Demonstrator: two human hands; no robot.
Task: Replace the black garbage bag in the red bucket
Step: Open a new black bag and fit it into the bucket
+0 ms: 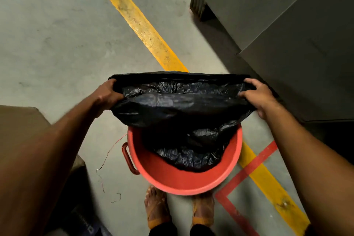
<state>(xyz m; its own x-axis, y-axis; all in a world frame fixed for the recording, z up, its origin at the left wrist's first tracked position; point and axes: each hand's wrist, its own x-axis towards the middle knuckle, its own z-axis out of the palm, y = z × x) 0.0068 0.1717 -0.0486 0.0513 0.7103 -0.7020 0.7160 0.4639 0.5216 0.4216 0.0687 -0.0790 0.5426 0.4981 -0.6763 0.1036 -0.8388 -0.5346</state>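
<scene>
Closest to us are two feet [159, 205] in sandals on the floor [57, 44]. They stand right behind the red bucket [183, 180], so the person can lean over it and reach with both arms.

The bucket sits on the floor with its mouth up. It has a handle [128, 159] on its left side. The bottom of the black garbage bag [180, 105] hangs down inside it, but the top is not over the rim yet.

Above the bucket, the left hand [107, 96] grips the left edge of the bag, with fingers curled over the plastic. The right hand [256, 96] pinches the right edge the same way. The hands are pulled far apart. I think this is to stretch the bag's mouth wide, so it can slip down around the rim.

A thin wire [107, 159] lies on the floor left of the bucket. A brown box [21, 120] is at the left edge.

Farther away, a yellow line [141, 28] runs across the floor. A big grey cabinet [277, 15] stands on the right.
</scene>
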